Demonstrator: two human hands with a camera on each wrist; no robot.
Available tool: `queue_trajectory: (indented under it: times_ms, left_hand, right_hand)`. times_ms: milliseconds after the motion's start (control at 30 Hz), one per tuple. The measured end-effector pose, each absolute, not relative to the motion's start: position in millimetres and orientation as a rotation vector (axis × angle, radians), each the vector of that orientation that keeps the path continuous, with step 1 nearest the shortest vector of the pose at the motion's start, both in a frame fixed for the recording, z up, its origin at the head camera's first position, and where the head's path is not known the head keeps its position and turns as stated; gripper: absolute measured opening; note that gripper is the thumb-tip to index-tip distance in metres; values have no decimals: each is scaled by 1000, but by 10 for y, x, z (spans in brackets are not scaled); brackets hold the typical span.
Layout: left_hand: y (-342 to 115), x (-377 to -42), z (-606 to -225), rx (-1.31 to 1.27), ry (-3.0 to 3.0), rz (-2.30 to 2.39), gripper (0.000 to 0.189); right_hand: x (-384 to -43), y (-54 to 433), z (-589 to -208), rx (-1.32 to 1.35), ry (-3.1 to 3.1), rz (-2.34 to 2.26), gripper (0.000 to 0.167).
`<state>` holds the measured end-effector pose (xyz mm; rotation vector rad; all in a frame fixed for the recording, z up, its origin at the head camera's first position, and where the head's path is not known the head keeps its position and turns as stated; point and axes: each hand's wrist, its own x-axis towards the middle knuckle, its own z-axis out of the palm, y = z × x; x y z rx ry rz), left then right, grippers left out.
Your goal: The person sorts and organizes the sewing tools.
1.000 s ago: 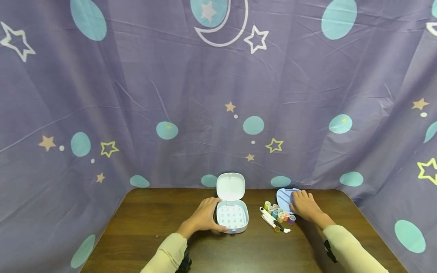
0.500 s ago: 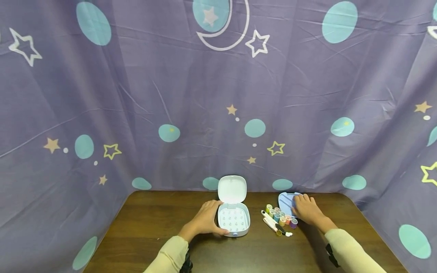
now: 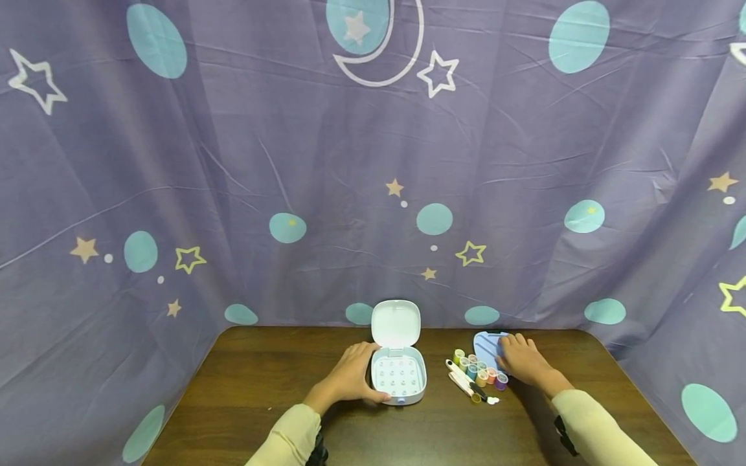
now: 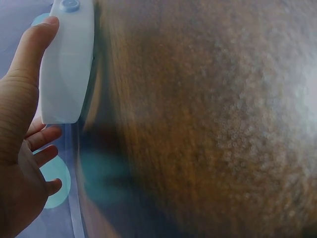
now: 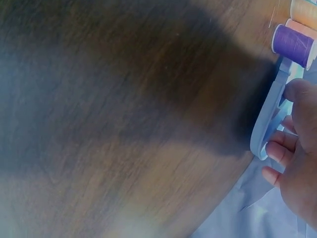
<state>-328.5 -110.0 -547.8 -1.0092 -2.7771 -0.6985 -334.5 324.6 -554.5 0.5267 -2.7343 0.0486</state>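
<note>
A white hinged box (image 3: 410,399) stands at the table's middle, its lid (image 3: 396,323) raised and rows of small pegs on its floor. My left hand (image 3: 346,375) grips its left side, thumb across the front wall near the blue latch and fingers toward the back. In the left wrist view the thumb presses on the box's front (image 4: 67,74). To the right lies a light blue tray (image 3: 485,344). My right hand (image 3: 527,361) holds its right rim; the right wrist view has the thumb and fingers around the tray edge (image 5: 266,124). The hand hides part of the tray.
Several thread spools (image 3: 482,378) in different colours cluster against the tray, a purple one (image 5: 292,45) closest to my right hand. Slim white tools (image 3: 460,382), one with a black part, lie left of the spools. A patterned curtain (image 3: 350,162) hangs behind the table (image 3: 262,375).
The head view has tilted slightly, so everything sits a little lower. The tray has shifted slightly toward the spools under my right hand; my left hand stays on the box.
</note>
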Motion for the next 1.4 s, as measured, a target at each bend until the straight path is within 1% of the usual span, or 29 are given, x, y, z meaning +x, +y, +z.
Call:
queue_trajectory:
  times_ms: [533,733,1033,1400]
  left_hand:
    - [-1108,-3273,-5474,-1017,-2750,-679,105]
    - [-1107,-3265,-5454,-1024,-2737,-578,103]
    - [-1077,-3246,-5406,-991,-2793,-418,107]
    - [-1092,-3274,-5386,-1005,-2761,-345,108]
  right_hand:
    - [-3380,3306,-5568,550,-2794,136,27]
    - [-3401,3318,-5579,526,-2808,171,29]
    - [-3395,3328,-5551,517,-2830,186,32]
    - [-3418,3332,-5475,516,-2839,208,37]
